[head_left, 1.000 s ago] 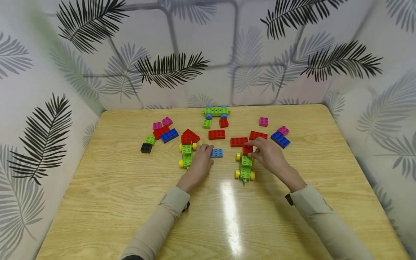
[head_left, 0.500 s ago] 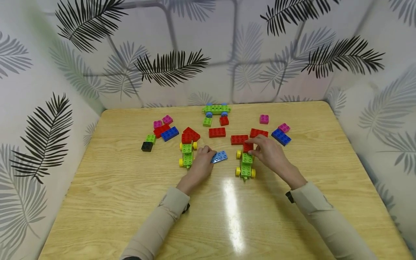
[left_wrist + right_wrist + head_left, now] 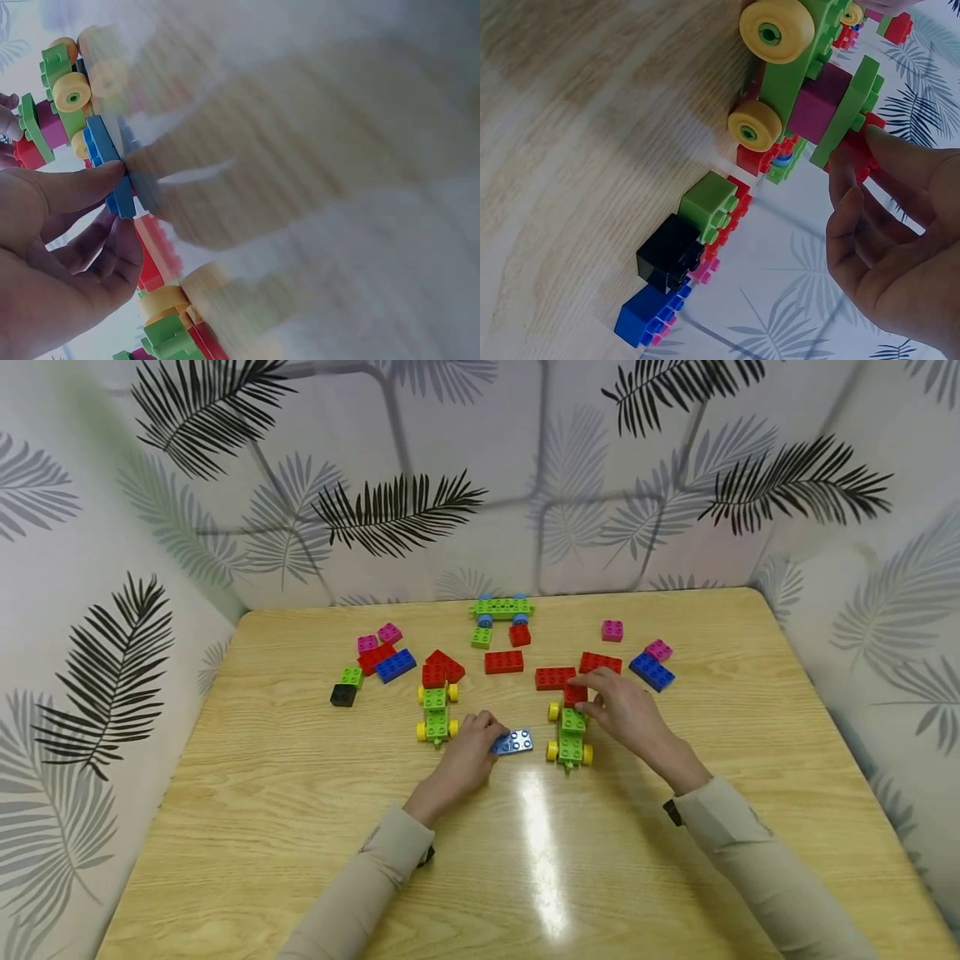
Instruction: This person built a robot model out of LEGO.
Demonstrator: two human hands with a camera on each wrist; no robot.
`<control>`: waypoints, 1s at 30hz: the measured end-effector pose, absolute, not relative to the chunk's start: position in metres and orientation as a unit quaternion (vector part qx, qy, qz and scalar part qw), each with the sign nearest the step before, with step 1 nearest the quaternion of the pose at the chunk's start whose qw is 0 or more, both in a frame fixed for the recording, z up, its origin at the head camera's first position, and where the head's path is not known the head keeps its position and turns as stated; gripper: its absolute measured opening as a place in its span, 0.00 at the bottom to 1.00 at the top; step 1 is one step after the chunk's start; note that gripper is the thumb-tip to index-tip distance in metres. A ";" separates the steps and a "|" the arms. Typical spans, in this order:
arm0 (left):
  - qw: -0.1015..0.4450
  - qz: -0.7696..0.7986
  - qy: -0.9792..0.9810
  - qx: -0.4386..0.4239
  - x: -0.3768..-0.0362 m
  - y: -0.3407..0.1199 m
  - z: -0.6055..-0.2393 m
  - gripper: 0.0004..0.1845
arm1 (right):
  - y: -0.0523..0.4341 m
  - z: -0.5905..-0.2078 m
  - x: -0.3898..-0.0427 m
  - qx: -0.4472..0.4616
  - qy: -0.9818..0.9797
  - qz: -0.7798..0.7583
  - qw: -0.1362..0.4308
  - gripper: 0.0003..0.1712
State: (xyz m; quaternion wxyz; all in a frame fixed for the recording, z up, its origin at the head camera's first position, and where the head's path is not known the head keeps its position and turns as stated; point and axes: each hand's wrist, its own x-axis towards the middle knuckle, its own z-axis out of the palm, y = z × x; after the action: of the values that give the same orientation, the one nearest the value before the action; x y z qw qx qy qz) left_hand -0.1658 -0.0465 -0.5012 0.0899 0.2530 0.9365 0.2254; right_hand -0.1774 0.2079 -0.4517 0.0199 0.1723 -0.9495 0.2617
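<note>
blue plate [image 3: 513, 742], green car [image 3: 572, 737] with yellow wheels, red brick [image 3: 575, 695].

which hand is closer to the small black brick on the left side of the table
Left. The left hand is nearer to the small black brick, on its right. The right hand is farther right, at a green wheeled car.

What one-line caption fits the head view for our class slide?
Left hand pinches a blue plate; right hand holds a red brick on a green wheeled car.
</note>
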 end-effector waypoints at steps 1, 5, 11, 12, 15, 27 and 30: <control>0.091 0.224 0.936 0.254 -0.165 -0.046 -0.501 0.17 | 0.209 -0.452 -0.177 0.170 -0.949 0.264 0.017 0.22; 0.097 0.217 0.936 0.261 -0.161 -0.047 -0.500 0.18 | 0.213 -0.453 -0.174 0.163 -0.950 0.266 0.019 0.26; 0.093 0.212 0.933 0.275 -0.157 -0.048 -0.498 0.18 | 0.230 -0.452 -0.174 0.146 -0.949 0.270 0.073 0.24; 0.093 0.212 0.933 0.276 -0.156 -0.048 -0.497 0.18 | 0.234 -0.452 -0.175 0.141 -0.949 0.272 0.081 0.23; 0.097 0.211 0.932 0.279 -0.155 -0.049 -0.498 0.18 | 0.246 -0.454 -0.175 0.123 -0.951 0.268 0.095 0.21; 0.119 0.231 0.924 0.281 -0.147 -0.050 -0.497 0.20 | 0.267 -0.470 -0.187 0.092 -0.958 0.255 0.097 0.19; 0.116 0.236 0.923 0.281 -0.146 -0.051 -0.498 0.20 | 0.266 -0.471 -0.192 0.088 -0.960 0.252 0.087 0.19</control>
State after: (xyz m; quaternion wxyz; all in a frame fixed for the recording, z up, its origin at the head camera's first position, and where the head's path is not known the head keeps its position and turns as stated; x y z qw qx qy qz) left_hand -0.1461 -0.0514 -0.4979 0.1161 0.2811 0.9229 0.2362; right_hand -0.1919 0.2659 -0.4713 0.0870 0.0878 -0.9599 0.2517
